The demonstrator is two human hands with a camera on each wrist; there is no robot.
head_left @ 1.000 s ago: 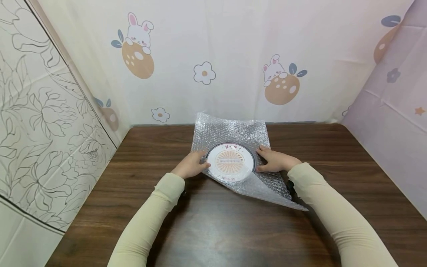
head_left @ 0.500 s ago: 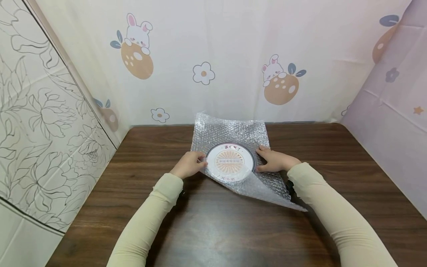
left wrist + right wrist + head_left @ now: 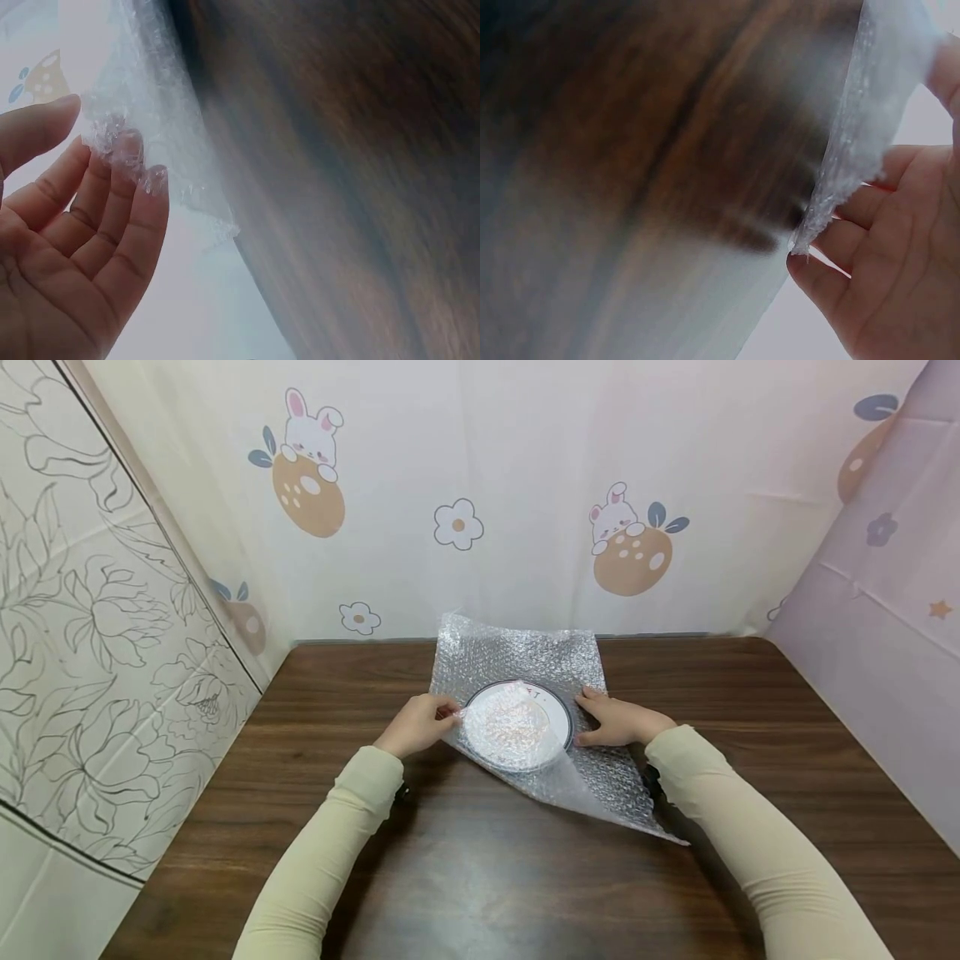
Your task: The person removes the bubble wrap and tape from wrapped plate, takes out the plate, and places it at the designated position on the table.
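A round white plate [image 3: 557,714] with a dark blue rim lies on a sheet of bubble wrap [image 3: 517,647] on the table. The wrap's near part is folded up over the plate, covering its left and front; its printed centre shows only faintly. At the plate's left edge my left hand [image 3: 420,724] pinches the folded wrap; in the left wrist view its fingertips sit behind the clear film, the thumb near its edge. My right hand [image 3: 618,720] rests on the wrap at the plate's right, fingers extended. Fingers of the right hand [image 3: 889,247] touch the wrap's edge in the right wrist view.
The dark wooden table [image 3: 480,893] ends at the back against a curtain [image 3: 525,460] printed with rabbits and flowers. On the left stands a panel [image 3: 97,610] with flower line drawings. A loose corner of the wrap points to the near right.
The left hand has drawn back slightly left. The folded wrap has spread up and left over the plate, hiding more of its print. The right hand has stayed still.
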